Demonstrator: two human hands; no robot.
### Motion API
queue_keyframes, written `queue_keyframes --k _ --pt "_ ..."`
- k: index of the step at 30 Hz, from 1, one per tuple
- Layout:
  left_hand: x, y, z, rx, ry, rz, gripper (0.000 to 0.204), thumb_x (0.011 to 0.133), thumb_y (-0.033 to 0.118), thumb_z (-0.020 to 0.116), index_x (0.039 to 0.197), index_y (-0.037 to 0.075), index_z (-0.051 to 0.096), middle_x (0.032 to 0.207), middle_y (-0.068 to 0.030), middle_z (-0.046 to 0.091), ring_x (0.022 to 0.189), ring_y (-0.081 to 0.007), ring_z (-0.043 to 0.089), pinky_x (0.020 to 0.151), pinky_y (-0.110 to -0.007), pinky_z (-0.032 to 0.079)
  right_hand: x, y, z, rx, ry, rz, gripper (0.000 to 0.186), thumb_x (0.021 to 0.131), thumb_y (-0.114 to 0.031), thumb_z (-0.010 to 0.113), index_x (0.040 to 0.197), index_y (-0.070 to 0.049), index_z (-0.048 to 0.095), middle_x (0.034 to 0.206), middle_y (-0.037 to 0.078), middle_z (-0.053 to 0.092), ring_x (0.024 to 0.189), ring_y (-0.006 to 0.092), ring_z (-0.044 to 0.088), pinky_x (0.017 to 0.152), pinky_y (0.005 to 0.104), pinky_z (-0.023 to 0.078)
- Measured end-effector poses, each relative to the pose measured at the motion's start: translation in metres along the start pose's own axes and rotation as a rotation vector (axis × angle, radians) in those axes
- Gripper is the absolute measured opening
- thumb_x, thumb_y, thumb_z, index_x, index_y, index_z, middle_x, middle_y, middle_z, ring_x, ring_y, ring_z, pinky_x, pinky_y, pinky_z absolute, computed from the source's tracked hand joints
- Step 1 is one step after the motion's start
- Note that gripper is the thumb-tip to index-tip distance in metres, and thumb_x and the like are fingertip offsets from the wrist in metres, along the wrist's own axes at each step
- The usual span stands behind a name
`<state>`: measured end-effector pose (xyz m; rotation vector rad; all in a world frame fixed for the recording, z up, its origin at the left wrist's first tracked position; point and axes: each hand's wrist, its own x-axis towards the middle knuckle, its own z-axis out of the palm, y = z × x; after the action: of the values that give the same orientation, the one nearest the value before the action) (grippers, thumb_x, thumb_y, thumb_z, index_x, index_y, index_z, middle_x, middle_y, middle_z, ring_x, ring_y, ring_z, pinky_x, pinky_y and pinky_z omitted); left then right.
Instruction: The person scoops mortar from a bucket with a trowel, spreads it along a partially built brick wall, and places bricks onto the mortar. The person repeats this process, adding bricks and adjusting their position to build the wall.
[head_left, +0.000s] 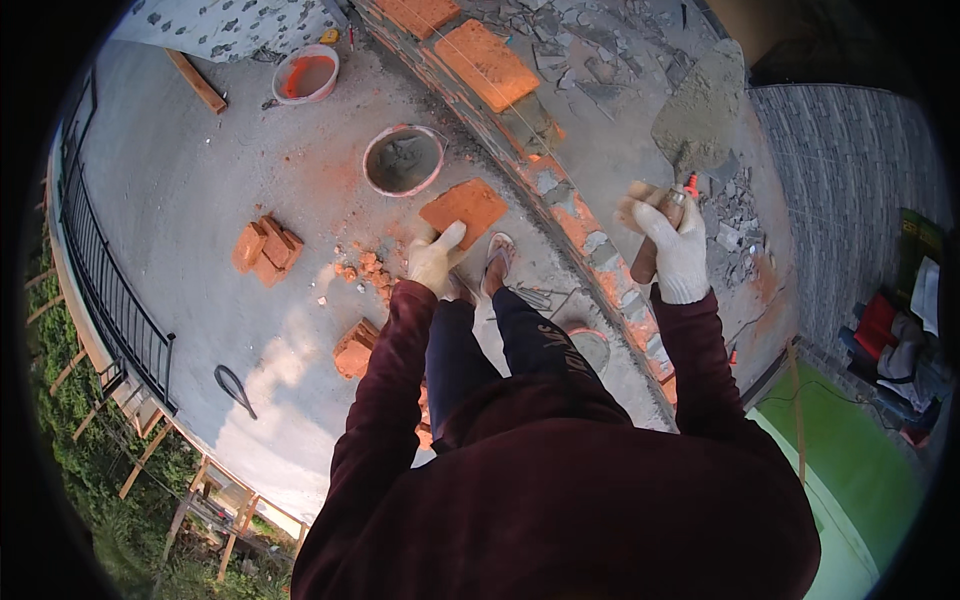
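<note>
My left hand (432, 263), in a whitish work glove, grips an orange brick (466, 211) by its near end, thumb on top. The brick is held in the air just left of the low brick wall (572, 215). On the wall's other side, my gloved right hand (681, 240) is closed around the wooden handle of a trowel (701, 112). Grey mortar coats the trowel's broad blade, which points away from me. Bricks (488, 65) lie on the far part of the wall along a stretched string, with wet mortar (530, 124) at the nearest one's end.
A bucket of grey mortar (404, 161) stands ahead of my feet, a red-and-white bucket (306, 75) farther off. Loose bricks (268, 250) and broken brick pieces (368, 270) lie left. Rubble (737, 225) covers the floor right of the wall. A black railing (112, 270) lines the left edge.
</note>
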<state>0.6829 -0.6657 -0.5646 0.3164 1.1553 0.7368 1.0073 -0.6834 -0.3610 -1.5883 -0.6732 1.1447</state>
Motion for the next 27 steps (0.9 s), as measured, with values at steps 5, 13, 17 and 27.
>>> queue_keyframes --k 5,13,17,27 --pt "0.094 -0.007 0.068 0.020 -0.126 -0.111 0.047 0.097 0.022 0.079 0.135 0.000 0.065 0.124 -0.0090 0.070 0.107 -0.0214 0.070 0.087 -0.033 0.061 0.088 0.037 -0.061 -0.174 0.175 0.043 0.027 0.091 -0.014 0.079 0.108 0.003 0.066 0.102 0.012 0.072 0.090 0.0192 0.072 0.083 0.0345 0.061" --pt "0.148 0.002 0.131 0.137 -0.119 -0.147 0.040 0.099 0.025 0.078 0.126 0.000 0.064 0.118 -0.0086 0.069 0.103 -0.0180 0.070 0.088 -0.032 0.061 0.171 0.121 -0.032 -0.024 0.037 0.237 0.036 0.087 -0.010 0.083 0.116 0.001 0.065 0.112 0.011 0.068 0.093 0.0211 0.071 0.081 0.0360 0.065" --pt "0.155 0.003 0.140 0.144 -0.099 -0.081 0.040 0.099 0.024 0.077 0.124 -0.003 0.062 0.116 -0.0119 0.069 0.099 -0.0196 0.070 0.088 -0.033 0.062 0.213 0.126 -0.014 -0.203 -0.111 0.262 0.034 0.086 -0.013 0.085 0.109 -0.001 0.065 0.104 0.009 0.069 0.089 0.0178 0.070 0.080 0.0333 0.064" --pt "0.170 -0.005 0.166 0.205 0.090 -0.114 0.040 0.094 0.024 0.084 0.116 -0.004 0.064 0.102 -0.0141 0.070 0.082 -0.0242 0.072 0.074 -0.033 0.065 0.276 0.159 -0.001 -0.605 -0.361 0.094 0.039 0.085 -0.025 0.088 0.108 -0.003 0.065 0.103 0.009 0.071 0.094 0.0188 0.072 0.082 0.0357 0.062"
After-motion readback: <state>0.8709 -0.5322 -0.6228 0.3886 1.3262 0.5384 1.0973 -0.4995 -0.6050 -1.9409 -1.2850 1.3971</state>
